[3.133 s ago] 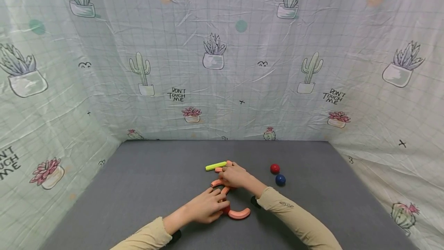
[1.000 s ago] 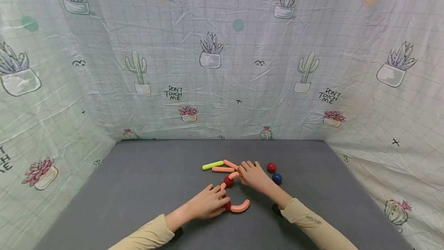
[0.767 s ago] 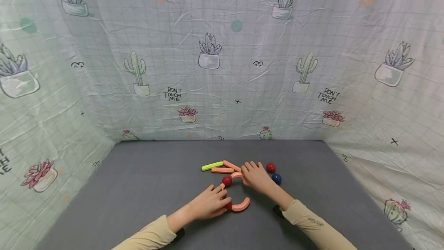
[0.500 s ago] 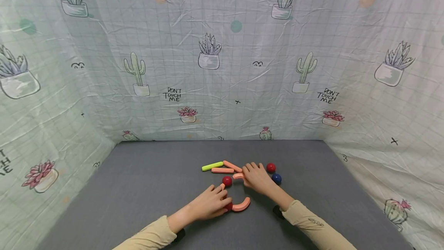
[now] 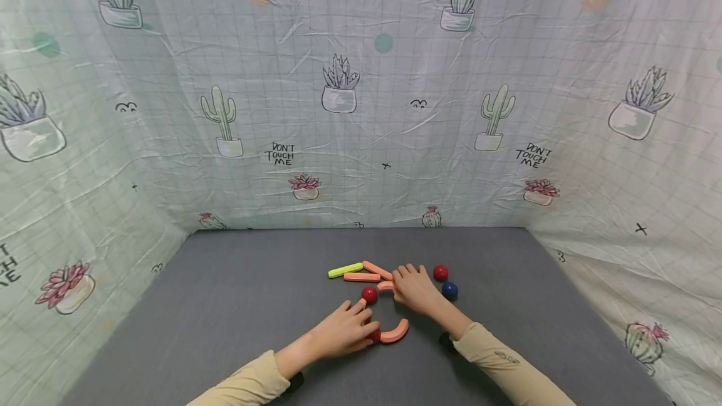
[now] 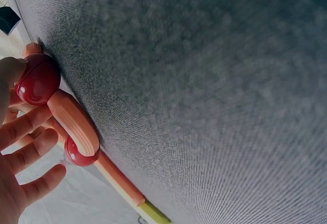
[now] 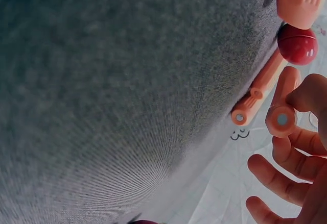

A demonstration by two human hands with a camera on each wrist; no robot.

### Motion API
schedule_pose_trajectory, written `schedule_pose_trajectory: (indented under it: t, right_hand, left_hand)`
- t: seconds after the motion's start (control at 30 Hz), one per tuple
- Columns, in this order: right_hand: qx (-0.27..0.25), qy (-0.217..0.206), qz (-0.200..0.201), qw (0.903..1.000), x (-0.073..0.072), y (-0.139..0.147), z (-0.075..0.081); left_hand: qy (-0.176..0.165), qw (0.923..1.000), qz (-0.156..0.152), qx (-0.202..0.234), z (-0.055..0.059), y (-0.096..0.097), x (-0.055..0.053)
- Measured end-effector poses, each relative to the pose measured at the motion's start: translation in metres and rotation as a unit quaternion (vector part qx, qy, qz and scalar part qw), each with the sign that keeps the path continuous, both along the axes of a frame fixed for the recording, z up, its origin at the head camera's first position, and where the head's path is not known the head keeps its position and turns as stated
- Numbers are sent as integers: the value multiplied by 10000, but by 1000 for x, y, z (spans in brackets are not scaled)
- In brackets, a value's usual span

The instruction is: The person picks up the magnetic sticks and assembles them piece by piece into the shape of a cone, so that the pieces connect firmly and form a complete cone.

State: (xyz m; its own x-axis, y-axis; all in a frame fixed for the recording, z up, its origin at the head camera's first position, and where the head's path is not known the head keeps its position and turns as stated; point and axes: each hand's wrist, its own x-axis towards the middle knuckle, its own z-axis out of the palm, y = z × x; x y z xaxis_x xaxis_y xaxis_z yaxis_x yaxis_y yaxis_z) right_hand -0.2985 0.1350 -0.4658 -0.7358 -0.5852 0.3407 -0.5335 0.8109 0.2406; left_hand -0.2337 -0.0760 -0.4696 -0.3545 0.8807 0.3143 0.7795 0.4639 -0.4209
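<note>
My left hand [image 5: 341, 329] pinches a red ball [image 6: 38, 79] between thumb and fingers. An orange rod [image 6: 75, 122] meets that ball on one side, and a curved orange rod [image 5: 396, 332] extends from its other side. A second red ball [image 5: 369, 294] lies just beyond the left fingertips, near the far end of the first rod. With thumb and forefinger, my right hand [image 5: 417, 290] pinches another curved orange rod [image 7: 282, 99], a pale disc showing in its end face. Its other end points at the second red ball, a slight gap between them in the head view.
Two straight orange rods [image 5: 362, 277] and a yellow-green rod [image 5: 346, 270] lie behind the hands on the grey table [image 5: 254, 281]. Right of my right hand sit a loose red ball [image 5: 440, 273] and a blue ball [image 5: 449, 291]. A cactus-print curtain [image 5: 361, 193] encloses the table.
My right hand has moved right from over the straight rods, taking the curved rod along. That rod's end has come slightly away from the second red ball. My left hand stays nearly still.
</note>
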Motion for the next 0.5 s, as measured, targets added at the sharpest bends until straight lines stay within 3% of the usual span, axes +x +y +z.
schedule_pose_trajectory:
  t: [0.5]
  right_hand:
    - [206,-188,35,9996,-3,-2,0]
  left_hand:
    - [-19,10000,-21,37,0,-1,0]
